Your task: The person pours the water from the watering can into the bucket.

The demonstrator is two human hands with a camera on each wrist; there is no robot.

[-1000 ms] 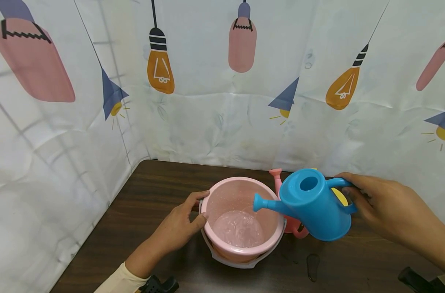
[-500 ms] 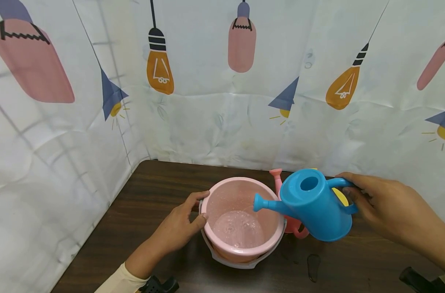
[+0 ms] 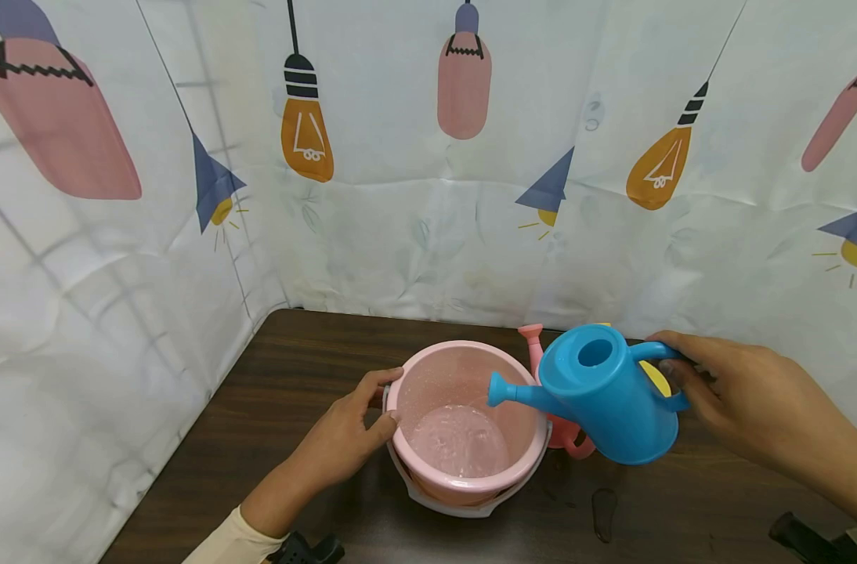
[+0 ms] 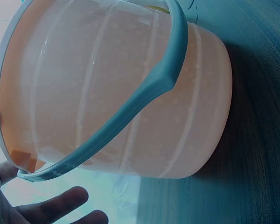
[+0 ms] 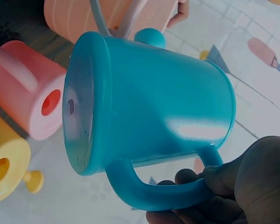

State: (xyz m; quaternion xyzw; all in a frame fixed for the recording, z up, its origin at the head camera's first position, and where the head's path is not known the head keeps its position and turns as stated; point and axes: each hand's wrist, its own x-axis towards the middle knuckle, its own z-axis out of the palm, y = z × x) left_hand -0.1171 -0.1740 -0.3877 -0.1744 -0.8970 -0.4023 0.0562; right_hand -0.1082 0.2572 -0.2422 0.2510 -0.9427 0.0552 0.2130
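Observation:
A blue watering can (image 3: pixel 615 411) is tilted toward the left, its spout head over the inside of a pink bucket (image 3: pixel 464 484). My right hand (image 3: pixel 760 399) grips the can's handle, fingers and thumb wrapped round it in the right wrist view. Rippled, bubbly water (image 3: pixel 460 442) covers the bucket's bottom. At the bucket's left rim, my left hand (image 3: pixel 340 435) holds on, with the thumb over the edge and other fingers outside. The bucket's pale bail handle (image 4: pixel 130 107) hangs down against its side in the left wrist view.
Behind the blue can stand a pink-red watering can (image 5: pixel 30 88) and a yellow watering can (image 5: pixel 7 151). A small wet patch (image 3: pixel 603 513) lies on the dark wooden table (image 3: pixel 273 376). Printed white sheeting (image 3: pixel 400 235) hangs along the back and left.
Ripples and bubbles in the bucket's water shift from frame to frame. Both hands, the bucket and the tilted watering can stay nearly in place.

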